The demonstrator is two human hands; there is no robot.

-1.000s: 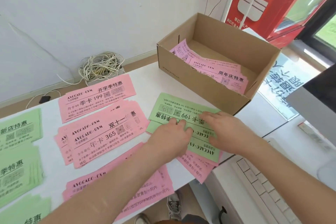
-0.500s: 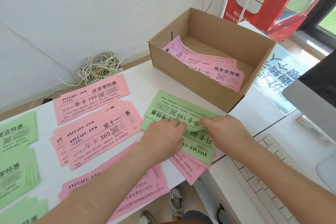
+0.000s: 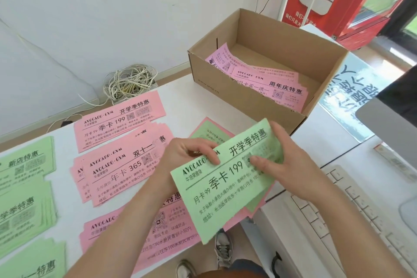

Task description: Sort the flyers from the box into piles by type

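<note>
left hand (image 3: 187, 156) pinches green flyer (image 3: 225, 185) near its top edge | right hand (image 3: 284, 160) grips its right end | flyer tilted, held over the near edge of the table (image 3: 178, 97) | box (image 3: 243, 101) at 1 o'clock | pink piles (image 3: 121, 165) at 9 | open table strip at 11, between box and piles | sheet beneath possibly another green flyer

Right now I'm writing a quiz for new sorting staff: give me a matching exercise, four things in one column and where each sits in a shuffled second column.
Things
1. green paper flyer reading 季卡 199
2. pink paper flyers headed 周年庆特惠
3. tangled coil of white cable
4. white computer keyboard

Places
A. inside the brown cardboard box
B. held up between the left hand and right hand
C. right of both hands
D. on the brown floor

Pairs: 1-B, 2-A, 3-D, 4-C
</note>
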